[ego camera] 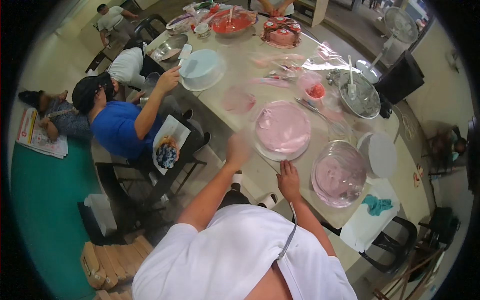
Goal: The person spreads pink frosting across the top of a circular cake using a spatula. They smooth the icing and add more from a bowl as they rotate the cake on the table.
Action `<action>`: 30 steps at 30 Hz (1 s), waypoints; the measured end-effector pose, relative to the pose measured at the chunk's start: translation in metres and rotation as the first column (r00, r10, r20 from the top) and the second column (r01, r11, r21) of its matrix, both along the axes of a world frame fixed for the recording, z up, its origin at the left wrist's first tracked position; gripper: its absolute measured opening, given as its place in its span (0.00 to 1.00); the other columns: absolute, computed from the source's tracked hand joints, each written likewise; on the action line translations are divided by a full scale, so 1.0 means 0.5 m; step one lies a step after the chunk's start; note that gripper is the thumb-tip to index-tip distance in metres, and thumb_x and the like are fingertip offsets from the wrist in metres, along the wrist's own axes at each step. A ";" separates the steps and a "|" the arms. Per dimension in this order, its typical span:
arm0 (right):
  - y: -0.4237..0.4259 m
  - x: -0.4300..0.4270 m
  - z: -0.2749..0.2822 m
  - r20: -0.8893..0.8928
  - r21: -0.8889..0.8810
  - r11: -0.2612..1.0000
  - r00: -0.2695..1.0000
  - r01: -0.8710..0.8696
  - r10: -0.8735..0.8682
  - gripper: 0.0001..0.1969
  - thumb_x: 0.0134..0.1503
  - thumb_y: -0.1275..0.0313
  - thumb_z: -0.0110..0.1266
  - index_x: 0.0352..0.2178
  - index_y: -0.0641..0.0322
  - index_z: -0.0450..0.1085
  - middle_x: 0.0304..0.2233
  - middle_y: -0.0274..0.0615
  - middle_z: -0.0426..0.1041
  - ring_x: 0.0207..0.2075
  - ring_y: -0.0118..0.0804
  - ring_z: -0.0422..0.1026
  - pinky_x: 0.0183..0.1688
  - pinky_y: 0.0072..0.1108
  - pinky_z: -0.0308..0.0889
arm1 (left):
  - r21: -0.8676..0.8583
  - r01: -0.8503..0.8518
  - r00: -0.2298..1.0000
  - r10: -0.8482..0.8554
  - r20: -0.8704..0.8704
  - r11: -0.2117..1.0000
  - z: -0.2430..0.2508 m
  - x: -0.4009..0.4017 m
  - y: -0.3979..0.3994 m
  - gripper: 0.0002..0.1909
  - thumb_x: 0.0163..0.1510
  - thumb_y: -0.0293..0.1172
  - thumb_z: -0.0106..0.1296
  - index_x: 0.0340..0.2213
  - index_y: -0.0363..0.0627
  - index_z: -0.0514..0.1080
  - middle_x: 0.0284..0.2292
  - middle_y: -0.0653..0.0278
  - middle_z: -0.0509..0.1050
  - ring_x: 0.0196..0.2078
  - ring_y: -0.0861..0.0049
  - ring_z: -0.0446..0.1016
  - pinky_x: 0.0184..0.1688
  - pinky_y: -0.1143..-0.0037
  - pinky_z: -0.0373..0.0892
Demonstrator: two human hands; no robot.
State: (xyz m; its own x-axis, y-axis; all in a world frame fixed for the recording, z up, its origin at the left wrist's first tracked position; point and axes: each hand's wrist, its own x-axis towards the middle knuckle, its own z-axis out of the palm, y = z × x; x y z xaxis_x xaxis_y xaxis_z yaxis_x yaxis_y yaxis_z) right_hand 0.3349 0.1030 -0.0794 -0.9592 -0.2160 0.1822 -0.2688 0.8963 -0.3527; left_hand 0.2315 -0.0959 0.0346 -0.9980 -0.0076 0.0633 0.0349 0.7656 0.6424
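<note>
A round cake (pixel 283 125) covered in pale pink icing sits on a cake board (pixel 277 155) in front of me. Its top has uneven swirls. My right hand (pixel 288 178) rests its extended fingers against the near edge of the board. To the left of the cake, my left hand (pixel 239 152) is curled and badly blurred by motion; whether it holds something cannot be made out. Right of the cake stands a bowl (pixel 339 174) of pink icing. A wire whisk (pixel 333 123) lies behind that bowl.
A white round block (pixel 377 155) stands beside the bowl. Farther back are a metal bowl with a spatula (pixel 351 86) and a decorated cake (pixel 282 32). At the left, a person in blue (pixel 120 127) works on a pale blue cake (pixel 201 65). A cloth (pixel 377 204) lies at right.
</note>
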 end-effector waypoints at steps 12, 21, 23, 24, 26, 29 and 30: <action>-0.005 -0.007 0.003 0.032 -0.006 1.000 0.999 -0.024 0.025 0.28 0.44 0.72 0.51 0.48 0.73 0.56 0.48 0.54 0.59 0.50 0.51 0.57 0.52 0.33 0.53 | -0.185 -0.029 0.998 0.019 -0.053 0.982 -0.102 -0.022 0.011 0.18 0.44 0.25 0.44 0.40 0.43 0.68 0.23 0.49 0.70 0.26 0.54 0.70 0.29 0.63 0.66; -0.008 -0.007 0.014 0.045 -0.004 1.000 0.999 -0.030 0.030 0.28 0.44 0.72 0.52 0.48 0.73 0.56 0.48 0.55 0.59 0.50 0.51 0.57 0.53 0.33 0.53 | 0.009 -0.091 0.994 0.091 -0.060 0.996 -0.093 0.004 0.030 0.18 0.46 0.25 0.43 0.42 0.42 0.68 0.25 0.49 0.69 0.30 0.56 0.69 0.32 0.65 0.66; -0.008 -0.006 0.013 0.023 -0.022 0.999 0.999 -0.038 0.038 0.28 0.43 0.73 0.53 0.47 0.73 0.57 0.48 0.55 0.59 0.49 0.52 0.57 0.52 0.32 0.54 | -0.005 -0.100 0.992 0.099 -0.078 0.995 -0.092 0.009 0.037 0.18 0.46 0.25 0.43 0.42 0.43 0.68 0.26 0.49 0.68 0.29 0.56 0.69 0.32 0.65 0.66; -0.002 -0.006 0.015 0.023 -0.018 0.999 0.999 -0.027 0.028 0.28 0.43 0.73 0.53 0.47 0.73 0.57 0.48 0.55 0.59 0.49 0.52 0.57 0.52 0.32 0.54 | -0.012 -0.092 0.992 0.090 -0.090 0.996 -0.087 0.010 0.043 0.18 0.46 0.25 0.43 0.42 0.44 0.68 0.26 0.49 0.68 0.29 0.56 0.69 0.32 0.65 0.66; -0.001 -0.006 0.017 0.015 -0.018 0.999 0.999 -0.030 0.030 0.28 0.43 0.74 0.53 0.47 0.73 0.57 0.48 0.54 0.59 0.49 0.53 0.57 0.52 0.32 0.54 | -0.026 -0.091 0.994 0.089 -0.070 0.996 -0.076 0.015 0.052 0.18 0.47 0.26 0.42 0.42 0.44 0.68 0.26 0.48 0.69 0.29 0.56 0.69 0.33 0.64 0.66; -0.003 -0.007 0.021 0.062 -0.012 0.999 0.997 -0.036 0.037 0.27 0.45 0.73 0.50 0.48 0.74 0.56 0.49 0.56 0.58 0.51 0.52 0.56 0.53 0.33 0.52 | -0.020 -0.081 0.996 0.081 -0.032 0.996 -0.064 0.026 0.064 0.17 0.48 0.27 0.42 0.42 0.45 0.67 0.26 0.48 0.69 0.30 0.56 0.69 0.34 0.64 0.66; -0.004 -0.006 0.021 0.075 -0.006 0.999 0.996 -0.038 0.039 0.27 0.45 0.73 0.49 0.48 0.74 0.56 0.49 0.56 0.58 0.51 0.52 0.55 0.53 0.33 0.51 | -0.004 -0.077 0.997 0.077 -0.013 0.997 -0.062 0.031 0.067 0.17 0.48 0.27 0.41 0.42 0.45 0.67 0.26 0.49 0.68 0.30 0.56 0.69 0.34 0.64 0.66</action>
State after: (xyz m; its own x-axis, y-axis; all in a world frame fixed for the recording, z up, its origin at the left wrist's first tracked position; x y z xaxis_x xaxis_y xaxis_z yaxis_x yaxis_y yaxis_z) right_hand 0.3320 0.1009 -0.0689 -0.9612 -0.2525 0.1115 -0.2760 0.8839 -0.3776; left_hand 0.2471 -0.0626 0.0038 -0.9935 -0.0845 0.0762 -0.0164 0.7692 0.6388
